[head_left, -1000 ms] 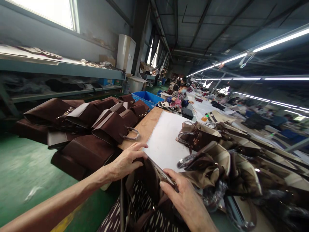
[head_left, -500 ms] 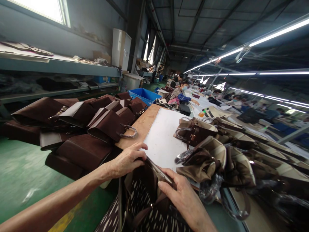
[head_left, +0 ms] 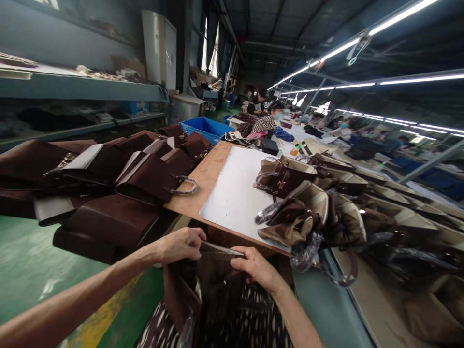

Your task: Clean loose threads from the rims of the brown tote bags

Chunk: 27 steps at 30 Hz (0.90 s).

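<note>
A dark brown handbag [head_left: 219,278] hangs in front of my lap, over black and white patterned cloth [head_left: 159,321]. My left hand [head_left: 183,245] is closed on the left end of its upper edge. At the right end of the same edge, my right hand [head_left: 253,265] pinches it between thumb and fingers. The edge is stretched between the two hands and shows a pale strip. Lower parts of the bag are dark and hard to make out.
Brown handbags [head_left: 108,222] are piled on the left. A wooden board [head_left: 188,195] with a white sheet [head_left: 232,193] lies ahead. More bags with beige linings [head_left: 308,203] crowd the right. Beyond stand a blue bin [head_left: 206,128] and a person in stripes [head_left: 264,124].
Both hands have shifted, the left one slightly down and left, the right one up. The bag's edge has turned from slanted to nearly level. The camera view has also moved.
</note>
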### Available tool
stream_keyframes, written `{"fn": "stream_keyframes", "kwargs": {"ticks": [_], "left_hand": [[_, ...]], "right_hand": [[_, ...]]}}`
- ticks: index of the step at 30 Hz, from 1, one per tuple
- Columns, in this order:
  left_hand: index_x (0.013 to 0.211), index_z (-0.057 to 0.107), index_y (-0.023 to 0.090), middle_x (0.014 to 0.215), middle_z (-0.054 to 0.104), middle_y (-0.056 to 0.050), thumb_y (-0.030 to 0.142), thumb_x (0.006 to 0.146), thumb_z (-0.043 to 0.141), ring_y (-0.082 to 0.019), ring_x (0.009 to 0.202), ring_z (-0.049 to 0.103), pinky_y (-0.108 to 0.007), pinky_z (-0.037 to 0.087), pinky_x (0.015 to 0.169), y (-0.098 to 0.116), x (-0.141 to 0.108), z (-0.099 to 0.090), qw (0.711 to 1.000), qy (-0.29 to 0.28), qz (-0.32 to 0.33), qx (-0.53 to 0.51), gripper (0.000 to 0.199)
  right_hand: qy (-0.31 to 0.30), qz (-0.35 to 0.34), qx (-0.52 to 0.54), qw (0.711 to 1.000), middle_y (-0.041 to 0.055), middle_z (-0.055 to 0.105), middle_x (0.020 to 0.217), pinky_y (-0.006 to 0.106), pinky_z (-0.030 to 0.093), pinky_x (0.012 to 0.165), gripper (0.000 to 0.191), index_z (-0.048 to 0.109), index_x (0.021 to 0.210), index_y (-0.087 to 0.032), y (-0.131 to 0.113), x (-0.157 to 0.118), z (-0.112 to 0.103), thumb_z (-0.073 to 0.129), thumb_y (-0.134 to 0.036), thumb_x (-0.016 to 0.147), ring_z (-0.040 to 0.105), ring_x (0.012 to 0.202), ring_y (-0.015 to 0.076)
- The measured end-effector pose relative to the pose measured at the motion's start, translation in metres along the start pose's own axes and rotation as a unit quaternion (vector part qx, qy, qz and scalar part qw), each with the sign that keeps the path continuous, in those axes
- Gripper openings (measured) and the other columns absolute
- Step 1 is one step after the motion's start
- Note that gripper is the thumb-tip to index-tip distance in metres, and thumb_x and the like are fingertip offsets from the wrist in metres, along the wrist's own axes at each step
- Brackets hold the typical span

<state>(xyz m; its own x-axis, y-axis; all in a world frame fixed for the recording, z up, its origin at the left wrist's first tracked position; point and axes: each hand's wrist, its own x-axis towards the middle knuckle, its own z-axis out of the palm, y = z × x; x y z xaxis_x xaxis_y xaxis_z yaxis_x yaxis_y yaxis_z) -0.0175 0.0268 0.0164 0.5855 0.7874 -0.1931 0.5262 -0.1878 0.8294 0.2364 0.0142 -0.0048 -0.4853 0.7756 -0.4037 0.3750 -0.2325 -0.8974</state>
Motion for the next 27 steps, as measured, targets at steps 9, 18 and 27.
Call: {"fn": "stream_keyframes", "kwargs": {"ticks": [9, 18, 27], "left_hand": [[0.052, 0.047, 0.011, 0.098, 0.054, 0.003, 0.018, 0.065, 0.052, -0.007, 0.066, 0.046, -0.021, 0.032, 0.06, -0.004, 0.008, 0.013, 0.994, 0.089, -0.055, 0.032, 0.016], [0.05, 0.05, 0.011, 0.095, 0.055, 0.003, 0.017, 0.065, 0.052, -0.006, 0.063, 0.046, -0.021, 0.032, 0.057, -0.006, 0.018, 0.016, 0.993, 0.095, -0.06, 0.038, 0.015], [0.049, 0.048, 0.011, 0.083, 0.055, 0.002, 0.018, 0.063, 0.054, -0.006, 0.058, 0.044, -0.02, 0.028, 0.051, -0.01, 0.023, 0.019, 0.987, 0.12, -0.096, 0.056, 0.017]], "right_hand": [[0.088, -0.085, -0.096, 0.988, 0.0014, 0.061, 0.09, 0.029, 0.041, 0.082, 0.022, 0.064, 0.092, -0.019, 0.004, 0.004, 0.006, 0.055, -0.023, 0.072, 0.053, 0.088, 0.0183], [0.216, -0.145, -0.088, 0.961, -0.0003, 0.059, 0.086, 0.025, 0.04, 0.078, 0.018, 0.064, 0.085, -0.021, 0.009, 0.009, 0.022, 0.055, -0.014, 0.071, 0.054, 0.084, 0.0149], [0.239, -0.095, -0.059, 0.964, -0.0027, 0.053, 0.073, 0.023, 0.038, 0.066, 0.003, 0.064, 0.069, -0.018, 0.012, 0.011, 0.02, 0.061, -0.018, 0.069, 0.051, 0.071, 0.0118]]}}
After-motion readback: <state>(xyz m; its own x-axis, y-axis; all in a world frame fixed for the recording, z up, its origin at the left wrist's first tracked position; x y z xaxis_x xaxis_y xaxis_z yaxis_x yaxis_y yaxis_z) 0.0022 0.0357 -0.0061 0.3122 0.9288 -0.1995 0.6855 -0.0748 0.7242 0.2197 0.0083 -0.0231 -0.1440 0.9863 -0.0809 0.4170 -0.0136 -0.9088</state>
